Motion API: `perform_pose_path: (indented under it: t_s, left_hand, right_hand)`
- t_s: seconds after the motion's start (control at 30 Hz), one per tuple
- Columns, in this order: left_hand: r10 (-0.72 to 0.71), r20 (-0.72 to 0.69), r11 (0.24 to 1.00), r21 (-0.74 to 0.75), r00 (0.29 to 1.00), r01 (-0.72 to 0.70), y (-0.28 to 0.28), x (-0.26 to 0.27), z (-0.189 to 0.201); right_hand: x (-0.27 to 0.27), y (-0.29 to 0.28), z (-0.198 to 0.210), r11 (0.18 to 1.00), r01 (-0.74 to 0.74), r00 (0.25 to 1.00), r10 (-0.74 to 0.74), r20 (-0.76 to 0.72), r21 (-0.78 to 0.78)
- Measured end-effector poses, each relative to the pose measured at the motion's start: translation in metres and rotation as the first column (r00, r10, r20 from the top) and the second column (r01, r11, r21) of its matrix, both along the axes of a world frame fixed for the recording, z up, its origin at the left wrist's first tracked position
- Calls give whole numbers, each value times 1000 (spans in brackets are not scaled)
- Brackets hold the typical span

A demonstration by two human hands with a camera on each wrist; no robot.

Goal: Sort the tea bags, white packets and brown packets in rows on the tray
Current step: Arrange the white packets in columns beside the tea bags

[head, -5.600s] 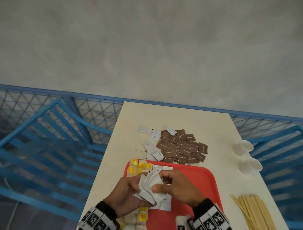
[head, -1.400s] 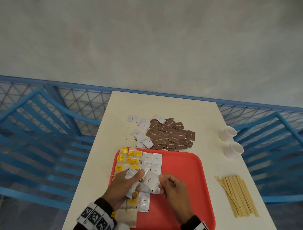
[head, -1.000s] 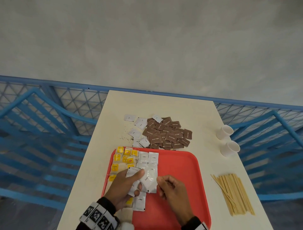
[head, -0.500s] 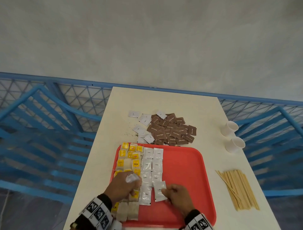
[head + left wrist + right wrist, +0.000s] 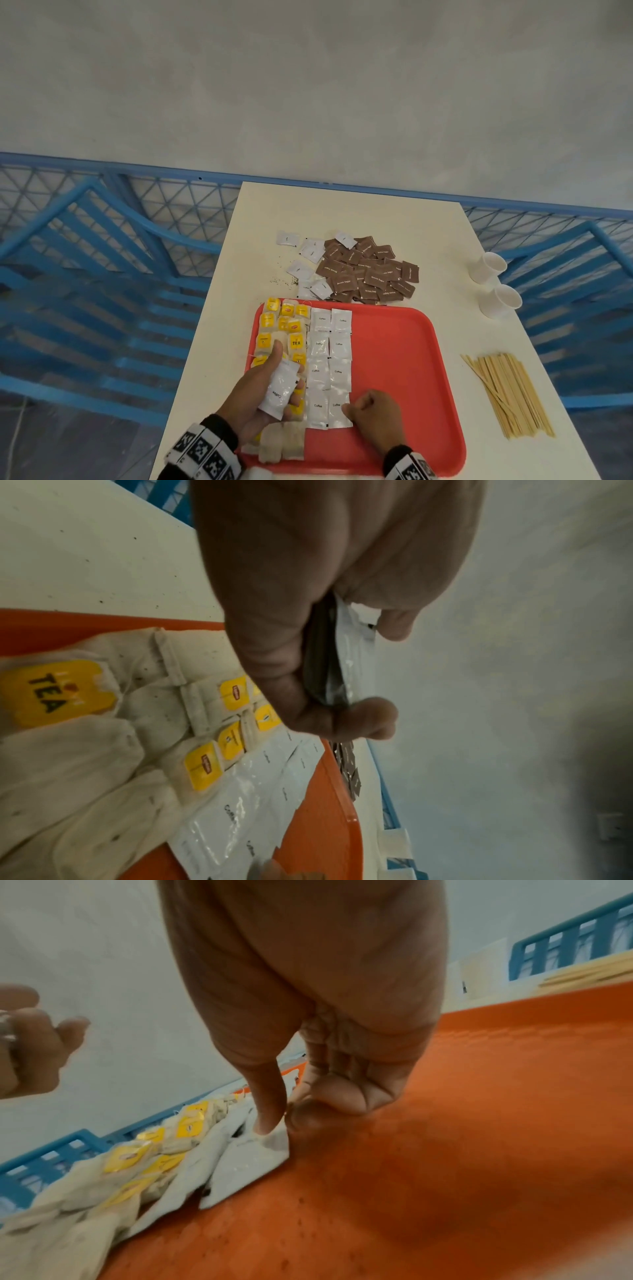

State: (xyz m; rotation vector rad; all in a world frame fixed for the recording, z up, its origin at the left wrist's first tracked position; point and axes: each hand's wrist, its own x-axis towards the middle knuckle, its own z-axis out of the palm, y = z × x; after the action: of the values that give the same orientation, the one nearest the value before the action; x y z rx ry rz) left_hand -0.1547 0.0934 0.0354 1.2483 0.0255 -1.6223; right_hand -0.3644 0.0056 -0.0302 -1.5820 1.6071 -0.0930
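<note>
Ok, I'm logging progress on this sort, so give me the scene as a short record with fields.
tray: red tray on the white table
tea bags: tea bags along the tray's left side
white packets on tray: two columns beside the tea bags
left hand: left hand holds a white packet above the tea bags
right hand: right hand touches the nearest packet of the right column
brown packets: brown packets heaped on the table beyond the tray, none on it
loose white packets: loose white packets left of the heap

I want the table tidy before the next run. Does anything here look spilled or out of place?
Yes. Dark specks, seemingly loose tea, lie scattered on the table left of the unsorted pile. One white packet lies on top of the brown packets rather than with the other white ones. The rows on the tray look orderly.
</note>
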Motion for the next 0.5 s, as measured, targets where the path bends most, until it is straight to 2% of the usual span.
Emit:
perform_pose_path:
  t_s: [0.07,0.2,0.33,0.5]
  left_hand:
    - [5,-13,1000,-9,1000,-5,-2,-1,4]
    - [-60,31,997,-47,998,61,-8,-6,5]
    - [-63,62,987,-142,996,71,-16,-17,13]
    - [-125,193,979,-135,973,153,-22,-24,24]
  right_hand:
    - [5,0,16,997,-24,998,28,56,-71]
    - [36,8,68,980,-86,942,139,304,-180]
    - [59,15,91,965,-185,932,231,277,-183]
    - [56,2,97,982,-82,906,144,398,-170]
